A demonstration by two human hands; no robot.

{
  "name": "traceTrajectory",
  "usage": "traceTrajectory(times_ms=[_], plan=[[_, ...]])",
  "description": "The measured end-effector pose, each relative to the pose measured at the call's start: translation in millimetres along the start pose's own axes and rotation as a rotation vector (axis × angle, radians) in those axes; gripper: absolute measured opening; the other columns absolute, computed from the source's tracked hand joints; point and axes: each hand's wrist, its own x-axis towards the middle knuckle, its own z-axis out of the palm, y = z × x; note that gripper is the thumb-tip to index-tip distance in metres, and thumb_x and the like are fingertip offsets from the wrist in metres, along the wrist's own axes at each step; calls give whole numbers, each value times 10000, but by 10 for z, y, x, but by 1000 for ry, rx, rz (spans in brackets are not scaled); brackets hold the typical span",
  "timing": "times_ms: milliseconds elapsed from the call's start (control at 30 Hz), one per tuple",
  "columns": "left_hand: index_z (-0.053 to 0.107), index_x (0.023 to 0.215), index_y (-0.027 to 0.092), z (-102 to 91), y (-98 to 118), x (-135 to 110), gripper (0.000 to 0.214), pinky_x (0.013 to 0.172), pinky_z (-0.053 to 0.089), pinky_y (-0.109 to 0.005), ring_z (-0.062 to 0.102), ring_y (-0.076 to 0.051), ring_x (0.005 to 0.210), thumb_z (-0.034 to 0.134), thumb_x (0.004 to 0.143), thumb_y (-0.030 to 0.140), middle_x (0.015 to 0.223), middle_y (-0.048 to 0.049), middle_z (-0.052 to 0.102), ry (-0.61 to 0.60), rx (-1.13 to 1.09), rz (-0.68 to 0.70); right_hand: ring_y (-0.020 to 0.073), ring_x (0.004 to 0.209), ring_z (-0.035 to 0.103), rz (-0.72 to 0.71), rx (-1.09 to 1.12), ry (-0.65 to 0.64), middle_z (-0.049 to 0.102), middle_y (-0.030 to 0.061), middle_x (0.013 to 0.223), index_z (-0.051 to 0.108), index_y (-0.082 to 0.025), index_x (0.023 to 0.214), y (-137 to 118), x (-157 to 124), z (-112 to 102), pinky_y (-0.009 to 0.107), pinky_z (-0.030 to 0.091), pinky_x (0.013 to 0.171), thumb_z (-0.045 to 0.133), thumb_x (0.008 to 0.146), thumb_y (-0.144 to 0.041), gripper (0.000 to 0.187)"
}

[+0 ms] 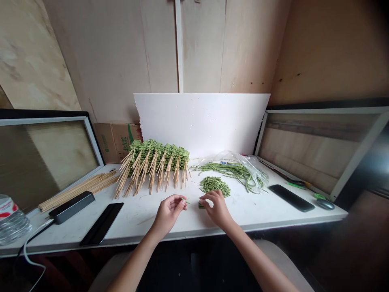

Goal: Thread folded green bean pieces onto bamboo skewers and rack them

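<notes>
Near the desk's (127, 229) front edge, the left hand (169, 207) is pinching a bean piece (188, 202), seemingly positioning it and needing steadiness (right hand's (217, 207) grip unclear).

A slim green piece (188, 202) is held pinched in the left hand (169, 209). The right hand (218, 207) is positioned over the near part of the surface (130, 227), beside a small green stack (201, 205); whether anything is gripped there cannot be determined. Just beyond it, a heap of cut green pieces (214, 184) is noted. Filled skewers (159, 156) are piled at far left, with bare sticks (83, 184) laid nearer. Long green stalks (226, 168), partly covered by a clear plastic bag (253, 170), are found at far right.
</notes>
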Motion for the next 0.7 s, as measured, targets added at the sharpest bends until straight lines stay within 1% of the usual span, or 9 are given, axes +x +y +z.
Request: traceTrajectory(times_ms=[67,133,167,233,300,367,533,600,700], plan=[[692,1060,126,7,2,-6,368,894,593,-396,758,-238,899,706,922,467,925,-115,778,-5,-15,-7,294,976,617,14,112,-34,754,89,930,801,-243,984,-131,11,-35,446,512,831,610,993,-423,262],[690,1062,125,18,4,-11,369,905,596,-410,767,-251,915,716,913,462,945,-130,787,-11,-29,-16,268,953,636,30,248,-75,762,82,945,790,-248,1046,-235,16,-48,381,526,753,622,984,-469,284],[689,1061,125,25,2,-12,369,908,597,-415,771,-256,922,722,908,460,952,-136,791,-14,-37,-22,256,933,642,34,302,-85,766,79,943,788,-249,1048,-273,17,-45,357,523,719,642,970,-484,288],[688,1064,125,38,-5,-16,372,914,600,-422,774,-263,935,731,898,456,964,-144,795,-22,-55,-32,239,892,644,32,358,-79,770,71,911,790,-243,979,-319,19,-32,336,514,690,672,951,-488,273],[689,1065,122,49,-12,-23,376,917,601,-424,774,-266,942,736,893,453,973,-149,795,-25,-65,-36,230,861,636,29,357,-54,764,64,875,778,-237,900,-345,21,-23,332,504,679,672,954,-471,263],[697,1062,120,56,-8,-34,370,907,601,-414,771,-265,938,737,892,447,972,-146,794,-24,-36,-31,231,854,623,20,334,-32,756,59,865,762,-237,889,-374,23,-32,335,496,673,666,961,-450,245],[760,992,143,75,71,-62,310,808,585,-354,734,-219,790,698,929,439,915,-102,781,-42,174,47,243,888,582,-103,307,-35,728,51,853,716,-246,896,-508,9,-86,396,494,807,654,976,-347,143],[770,947,151,86,113,-75,309,780,567,-333,706,-207,770,672,948,444,870,-85,761,-81,203,72,241,887,572,-115,327,-27,710,48,840,696,-244,878,-553,-6,-89,396,487,817,639,977,-305,130],[752,895,158,100,152,-102,324,750,530,-304,653,-187,753,626,980,444,795,-58,703,-172,207,88,242,881,573,-65,381,-10,682,44,796,689,-240,818,-579,-25,-64,378,485,786,651,959,-309,161]])
